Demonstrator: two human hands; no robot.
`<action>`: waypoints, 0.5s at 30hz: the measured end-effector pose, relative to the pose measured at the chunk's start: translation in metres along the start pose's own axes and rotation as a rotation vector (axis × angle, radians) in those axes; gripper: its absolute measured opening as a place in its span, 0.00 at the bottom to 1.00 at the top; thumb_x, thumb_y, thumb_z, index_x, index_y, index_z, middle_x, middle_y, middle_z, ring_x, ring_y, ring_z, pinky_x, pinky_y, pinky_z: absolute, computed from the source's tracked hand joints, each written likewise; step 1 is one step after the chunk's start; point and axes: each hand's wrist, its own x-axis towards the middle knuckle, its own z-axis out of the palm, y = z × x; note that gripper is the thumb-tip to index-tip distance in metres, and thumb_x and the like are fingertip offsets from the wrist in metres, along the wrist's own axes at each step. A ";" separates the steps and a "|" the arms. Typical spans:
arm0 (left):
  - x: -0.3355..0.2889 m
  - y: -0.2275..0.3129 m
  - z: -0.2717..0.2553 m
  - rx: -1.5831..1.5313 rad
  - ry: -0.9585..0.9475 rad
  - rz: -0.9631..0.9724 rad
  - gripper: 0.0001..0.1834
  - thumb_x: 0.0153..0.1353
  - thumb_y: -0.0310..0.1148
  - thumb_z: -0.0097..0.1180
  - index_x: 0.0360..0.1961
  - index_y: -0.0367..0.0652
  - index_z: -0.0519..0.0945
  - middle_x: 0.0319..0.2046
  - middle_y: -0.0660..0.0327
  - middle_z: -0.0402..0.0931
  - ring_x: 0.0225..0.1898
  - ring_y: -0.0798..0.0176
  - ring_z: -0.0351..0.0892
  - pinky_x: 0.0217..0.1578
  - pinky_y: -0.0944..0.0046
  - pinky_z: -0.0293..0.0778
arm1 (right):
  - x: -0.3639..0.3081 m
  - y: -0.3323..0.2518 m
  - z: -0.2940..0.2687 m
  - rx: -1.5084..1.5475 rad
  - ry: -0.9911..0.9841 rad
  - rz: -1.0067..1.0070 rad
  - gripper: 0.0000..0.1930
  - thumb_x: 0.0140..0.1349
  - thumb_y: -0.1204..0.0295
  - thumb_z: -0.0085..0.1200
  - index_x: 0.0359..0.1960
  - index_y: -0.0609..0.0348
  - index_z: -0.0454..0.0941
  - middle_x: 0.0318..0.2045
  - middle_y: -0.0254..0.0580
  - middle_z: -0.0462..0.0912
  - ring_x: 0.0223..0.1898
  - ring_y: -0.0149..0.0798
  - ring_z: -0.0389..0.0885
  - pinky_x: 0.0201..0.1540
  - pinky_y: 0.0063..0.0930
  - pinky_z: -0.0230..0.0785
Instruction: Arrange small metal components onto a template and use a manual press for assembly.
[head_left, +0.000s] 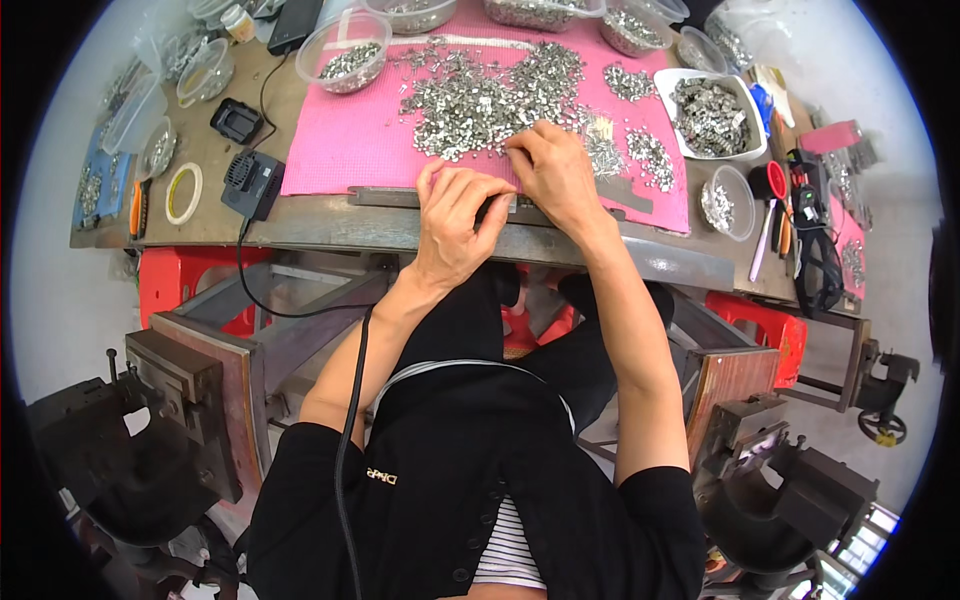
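Note:
At the front edge of the workbench, my left hand (455, 222) is closed, its fingers curled over the long grey metal bar (385, 197). A small dark and shiny piece shows by its thumb, too small to name. My right hand (558, 172) is just to the right and slightly farther away, fingers bent together at the near edge of a heap of small silvery metal parts (470, 105). What its fingertips hold, if anything, is hidden. The heap is spread over a pink mat (335, 150).
A white tray of metal parts (665, 85) and a clear tub (745, 205) stand on the right. Another clear tub (305, 65) is at the back left. A black device (250, 185) trails a cable, and a tape roll (172, 195) lies farther left. Vises (185, 390) flank me below.

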 end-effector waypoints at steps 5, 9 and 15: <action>-0.002 0.000 0.000 -0.058 0.031 -0.013 0.09 0.55 0.24 0.66 0.38 0.45 0.83 0.33 0.65 0.80 0.40 0.59 0.78 0.59 0.50 0.62 | 0.005 -0.001 0.001 -0.034 -0.102 -0.006 0.03 0.58 0.74 0.60 0.31 0.59 0.83 0.32 0.45 0.80 0.37 0.50 0.82 0.45 0.44 0.72; 0.000 0.000 0.001 -0.044 0.015 0.003 0.09 0.55 0.24 0.66 0.37 0.45 0.83 0.33 0.65 0.80 0.39 0.59 0.79 0.58 0.50 0.63 | 0.004 0.003 -0.004 -0.003 -0.127 0.017 0.04 0.58 0.73 0.60 0.32 0.60 0.82 0.31 0.46 0.81 0.35 0.51 0.82 0.42 0.44 0.73; 0.000 -0.002 0.000 -0.057 0.011 0.010 0.08 0.55 0.25 0.67 0.37 0.46 0.83 0.33 0.66 0.80 0.39 0.60 0.79 0.55 0.51 0.63 | -0.016 -0.001 -0.053 0.255 -0.109 0.236 0.04 0.59 0.77 0.61 0.35 0.64 0.82 0.28 0.41 0.79 0.28 0.36 0.80 0.33 0.29 0.74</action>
